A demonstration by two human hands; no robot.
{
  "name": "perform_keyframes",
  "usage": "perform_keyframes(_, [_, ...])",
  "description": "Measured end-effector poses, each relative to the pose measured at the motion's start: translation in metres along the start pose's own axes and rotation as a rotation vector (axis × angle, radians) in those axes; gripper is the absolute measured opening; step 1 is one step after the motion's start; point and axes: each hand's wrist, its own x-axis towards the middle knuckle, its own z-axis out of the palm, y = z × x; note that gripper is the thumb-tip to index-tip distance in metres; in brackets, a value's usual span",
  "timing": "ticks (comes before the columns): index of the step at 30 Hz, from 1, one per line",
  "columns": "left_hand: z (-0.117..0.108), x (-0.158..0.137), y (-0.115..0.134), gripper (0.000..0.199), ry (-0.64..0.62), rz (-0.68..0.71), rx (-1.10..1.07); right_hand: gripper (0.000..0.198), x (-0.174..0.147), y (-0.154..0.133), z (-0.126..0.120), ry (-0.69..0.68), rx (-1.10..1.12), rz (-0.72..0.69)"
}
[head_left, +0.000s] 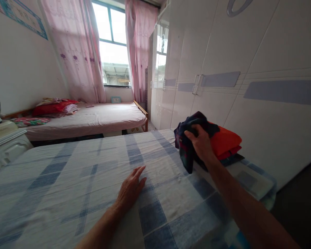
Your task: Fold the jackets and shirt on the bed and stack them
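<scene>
Right grip (201,142): closed on the dark cloth (183,136), thumb and forefinger pinching up a bunch of it. My other fingers on that side are partly hidden, so I cannot tell how far they curl. The cloth is crumpled, with one end hanging down toward the bed (106,180); whether that end touches the sheet I cannot tell. It lies at the far right part of the bed, in front of and partly covering the orange cloth (226,138), which is folded in layers. A dark piece (234,158) shows beneath the orange.

Left grip (131,185): open, holding nothing, fingers extended and close together, thumb slightly apart. It is palm down over the blue-and-white sheet, well apart from the dark cloth; contact with the sheet is unclear.

Surroundings: white wardrobe (191,55) along the right side, beyond the orange cloth. Second bed (106,116) across the room, below the window (114,31), with a red bundle (54,108) toward its left end and a clock (115,99) at its far edge.
</scene>
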Motion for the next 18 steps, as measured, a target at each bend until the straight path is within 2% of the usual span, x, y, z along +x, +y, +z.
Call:
perform_keyframes(3, [0.001, 0.001, 0.004, 0.051, 0.072, -0.083, -0.208, 0.018, -0.036, -0.019, 0.050, -0.322, 0.172, 0.054])
perform_keyframes(5, [0.001, 0.002, 0.006, 0.057, 0.099, -0.125, -0.361, 0.015, -0.060, -0.025, 0.074, -0.538, 0.286, 0.085])
perform_keyframes(7, [0.001, 0.003, 0.005, 0.055, 0.088, -0.164, -0.510, 0.015, -0.077, -0.028, 0.089, -0.745, 0.362, 0.094])
perform_keyframes(9, [0.000, 0.004, 0.004, 0.045, 0.070, -0.203, -0.608, 0.013, -0.085, -0.030, 0.094, -0.855, 0.348, 0.050])
perform_keyframes(10, [-0.001, 0.004, 0.003, 0.040, 0.067, -0.217, -0.631, 0.013, -0.084, -0.029, 0.094, -0.850, 0.314, 0.006])
perform_keyframes(12, [-0.003, 0.005, 0.002, 0.032, 0.089, -0.233, -0.634, 0.016, -0.078, -0.023, 0.091, -0.719, 0.228, -0.071])
perform_keyframes(15, [-0.005, 0.005, 0.002, 0.023, 0.130, -0.247, -0.602, 0.024, -0.059, 0.005, 0.079, -0.375, 0.123, -0.057])
perform_keyframes(18, [-0.006, 0.007, 0.003, 0.014, 0.190, -0.272, -0.561, 0.029, -0.043, 0.051, 0.063, -0.022, -0.007, 0.030])
